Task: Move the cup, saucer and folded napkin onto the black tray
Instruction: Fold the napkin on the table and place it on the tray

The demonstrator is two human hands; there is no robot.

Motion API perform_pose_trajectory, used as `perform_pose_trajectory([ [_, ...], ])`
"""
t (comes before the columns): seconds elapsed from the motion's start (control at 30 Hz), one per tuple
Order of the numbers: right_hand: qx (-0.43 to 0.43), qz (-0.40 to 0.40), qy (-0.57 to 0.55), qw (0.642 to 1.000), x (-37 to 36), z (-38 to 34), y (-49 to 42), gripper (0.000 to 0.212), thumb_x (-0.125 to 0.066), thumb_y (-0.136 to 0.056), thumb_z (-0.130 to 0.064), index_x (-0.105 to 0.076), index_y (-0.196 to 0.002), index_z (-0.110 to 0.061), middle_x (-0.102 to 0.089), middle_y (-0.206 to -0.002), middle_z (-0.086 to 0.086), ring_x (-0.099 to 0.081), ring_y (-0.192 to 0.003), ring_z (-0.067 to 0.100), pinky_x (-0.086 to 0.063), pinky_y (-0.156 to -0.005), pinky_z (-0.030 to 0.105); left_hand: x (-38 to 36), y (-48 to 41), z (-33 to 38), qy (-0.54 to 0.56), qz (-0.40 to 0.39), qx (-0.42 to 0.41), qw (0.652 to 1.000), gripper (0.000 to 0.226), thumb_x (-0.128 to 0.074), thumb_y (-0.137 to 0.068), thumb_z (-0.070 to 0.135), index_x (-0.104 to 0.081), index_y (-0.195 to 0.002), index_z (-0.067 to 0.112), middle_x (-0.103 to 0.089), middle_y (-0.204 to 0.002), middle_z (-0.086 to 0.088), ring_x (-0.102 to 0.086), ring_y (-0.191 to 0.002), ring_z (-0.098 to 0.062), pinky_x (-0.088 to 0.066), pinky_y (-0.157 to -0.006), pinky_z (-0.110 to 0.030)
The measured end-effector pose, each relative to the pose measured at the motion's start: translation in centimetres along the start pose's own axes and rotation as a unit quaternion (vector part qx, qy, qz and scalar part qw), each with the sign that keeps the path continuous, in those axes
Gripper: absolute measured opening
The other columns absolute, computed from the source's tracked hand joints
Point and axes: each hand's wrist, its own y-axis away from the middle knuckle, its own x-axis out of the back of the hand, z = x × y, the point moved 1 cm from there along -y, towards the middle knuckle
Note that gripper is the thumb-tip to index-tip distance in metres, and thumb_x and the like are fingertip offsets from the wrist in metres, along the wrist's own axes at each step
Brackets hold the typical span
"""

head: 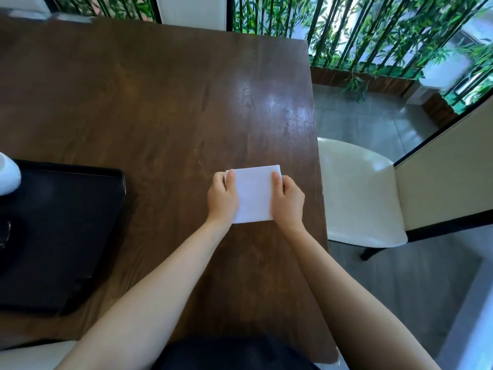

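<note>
A white folded napkin (253, 194) lies on the dark wooden table (160, 102), near its right edge. My left hand (222, 197) grips the napkin's left side and my right hand (288, 201) grips its right side, thumbs on top. The black tray (66, 222) sits at the left of the table, well apart from the napkin. A white rounded object (8, 173), cut off by the frame's left edge, stands at the tray's far left corner; I cannot tell whether it is the cup. No saucer is in view.
A cream chair seat (360, 193) stands just right of the table. Another pale seat (34, 355) shows at the bottom left. Green bamboo stalks (373, 30) and a planter line the far right side. Grey floor lies beyond the table's right edge.
</note>
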Motion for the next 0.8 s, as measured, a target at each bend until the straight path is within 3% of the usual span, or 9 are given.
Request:
perform_pose_trajectory([
  [0.13, 0.030, -0.006, -0.015, 0.999, 0.3, -0.9, -0.6, 0.045, -0.043, -0.097, -0.030, -0.036, -0.055, -0.017, -0.037, -0.052, -0.007, -0.037, -0.047, 0.001, -0.031, -0.048, 0.014, 0.2, 0.6, 1.0, 0.013, 0.049, -0.028, 0.998, 0.023, -0.039, -0.098, 0.031, -0.048, -0.089, 0.012, -0.055, -0.083, -0.001, -0.049, -0.074, -0.017, -0.026, -0.055, -0.019],
  [0.27, 0.062, -0.039, -0.024, 0.997, -0.1, -2.9, -0.9, 0.045, -0.043, -0.097, -0.029, -0.039, -0.057, -0.009, -0.036, -0.053, -0.005, -0.034, -0.048, 0.004, -0.029, -0.047, 0.015, 1.7, 0.7, 1.9, 0.022, 0.104, -0.046, 0.993, 0.026, -0.039, -0.098, 0.030, -0.052, -0.092, 0.008, -0.054, -0.082, 0.001, -0.048, -0.066, -0.009, -0.034, -0.054, -0.008],
  [0.4, 0.094, -0.076, -0.040, 0.992, -1.5, -6.1, -1.1, 0.046, -0.042, -0.097, -0.032, -0.048, -0.073, 0.008, -0.043, -0.063, 0.005, -0.033, -0.058, 0.010, -0.028, -0.049, 0.019, 4.6, 0.4, 3.2, 0.029, 0.147, -0.043, 0.988, 0.024, -0.037, -0.098, 0.035, -0.047, -0.089, 0.016, -0.052, -0.075, 0.008, -0.050, -0.068, -0.010, -0.032, -0.054, -0.022],
  [0.53, 0.119, -0.102, -0.055, 0.986, -3.2, -9.8, -1.2, 0.047, -0.041, -0.096, -0.035, -0.052, -0.081, 0.009, -0.047, -0.069, 0.007, -0.037, -0.064, 0.012, -0.028, -0.055, 0.028, 8.1, 0.1, 4.9, 0.031, 0.181, -0.054, 0.982, 0.025, -0.034, -0.097, 0.039, -0.047, -0.093, 0.017, -0.050, -0.075, 0.013, -0.050, -0.066, -0.004, -0.036, -0.049, -0.008],
  [0.6, 0.131, -0.117, -0.065, 0.982, -4.2, -11.4, -1.0, 0.048, -0.041, -0.095, -0.036, -0.051, -0.081, 0.009, -0.046, -0.068, 0.007, -0.037, -0.063, 0.012, -0.028, -0.056, 0.030, 9.8, 0.0, 5.5, 0.040, 0.200, -0.055, 0.977, 0.026, -0.034, -0.097, 0.040, -0.047, -0.093, 0.018, -0.050, -0.075, 0.012, -0.050, -0.066, -0.004, -0.037, -0.050, -0.011],
  [0.73, 0.158, -0.152, -0.084, 0.972, -6.7, -14.1, 0.4, 0.046, -0.042, -0.095, -0.036, -0.042, -0.065, -0.002, -0.039, -0.058, -0.001, -0.029, -0.053, 0.005, -0.024, -0.049, 0.021, 13.6, 0.2, 5.4, 0.060, 0.240, -0.051, 0.968, 0.028, -0.034, -0.097, 0.042, -0.048, -0.090, 0.018, -0.050, -0.072, 0.011, -0.049, -0.063, -0.005, -0.035, -0.052, -0.020],
  [0.8, 0.168, -0.178, -0.088, 0.966, -8.6, -15.2, 1.5, 0.047, -0.043, -0.095, -0.036, -0.046, -0.069, 0.002, -0.043, -0.061, 0.002, -0.032, -0.056, 0.007, -0.025, -0.049, 0.022, 15.9, 0.5, 4.8, 0.058, 0.265, -0.043, 0.961, 0.028, -0.034, -0.097, 0.042, -0.047, -0.091, 0.019, -0.051, -0.073, 0.011, -0.049, -0.064, -0.005, -0.035, -0.052, -0.018],
])
